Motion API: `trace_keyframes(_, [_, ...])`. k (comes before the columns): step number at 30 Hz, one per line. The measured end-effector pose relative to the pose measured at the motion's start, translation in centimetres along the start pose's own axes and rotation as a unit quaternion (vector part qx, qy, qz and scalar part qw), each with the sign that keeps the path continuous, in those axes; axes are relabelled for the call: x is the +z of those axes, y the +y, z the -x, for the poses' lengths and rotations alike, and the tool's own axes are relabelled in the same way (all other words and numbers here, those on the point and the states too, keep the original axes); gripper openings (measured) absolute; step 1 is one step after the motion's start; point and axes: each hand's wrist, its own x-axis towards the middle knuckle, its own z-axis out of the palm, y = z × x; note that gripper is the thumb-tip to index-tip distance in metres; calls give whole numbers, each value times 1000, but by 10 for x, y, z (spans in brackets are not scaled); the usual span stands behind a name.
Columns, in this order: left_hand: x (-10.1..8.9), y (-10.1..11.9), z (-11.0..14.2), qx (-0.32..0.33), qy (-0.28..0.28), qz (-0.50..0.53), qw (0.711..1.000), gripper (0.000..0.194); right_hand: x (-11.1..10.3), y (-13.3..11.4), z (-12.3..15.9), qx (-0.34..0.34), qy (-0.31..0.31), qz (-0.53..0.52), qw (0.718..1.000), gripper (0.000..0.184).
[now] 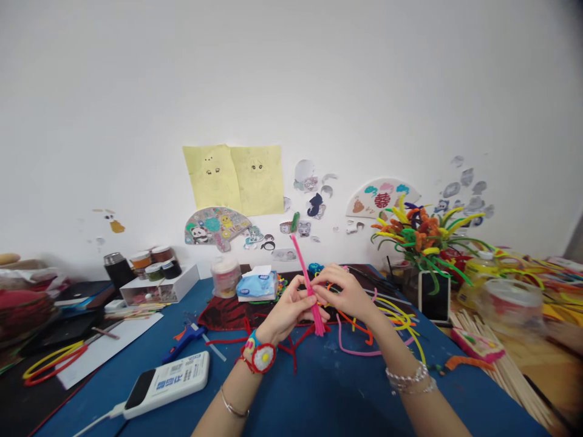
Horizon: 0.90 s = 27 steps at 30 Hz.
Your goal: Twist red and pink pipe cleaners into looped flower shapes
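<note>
A bundle of bright pink pipe cleaners (301, 260) stands tilted above the blue table, its top leaning left and its lower ends fanned out slightly. My left hand (288, 308) is closed around the middle of the bundle, thumb across the front. From the other side my right hand (345, 294) pinches at the bundle just above the left thumb; its fingertips partly overlap the stems. Red pipe cleaners (286, 347) lie on the table beneath my left hand. Below my right forearm, loose pink, orange and yellow pipe cleaners (405, 318) are spread about.
A tissue pack (257, 287) and a lidded tub (226, 277) stand behind my hands. To the left lie a blue glue gun (184, 342) and a white power bank (167, 383). On the right are a pipe-cleaner bouquet (421, 233), a phone (434, 296) and wooden sticks (503, 376).
</note>
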Motion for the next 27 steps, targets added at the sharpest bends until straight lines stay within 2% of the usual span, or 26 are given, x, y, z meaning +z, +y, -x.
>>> trace_keyframes(7, [4, -1, -2, 21, 56, -23, 998, 24, 0, 5, -1, 102, 1, -5, 995, 17])
trace_keyframes(14, [-8, -3, -7, 56, 138, -90, 985, 19, 3, -4, -1, 102, 31, 36, 994, 15])
trace_keyframes(20, [-11, -4, -8, 138, 218, -40, 965, 17, 26, -19, -3, 119, 87, 17, 989, 17])
trace_keyframes(27, [-11, -2, -8, 198, 287, -29, 937, 19, 39, -34, 1, 137, 45, -3, 990, 26])
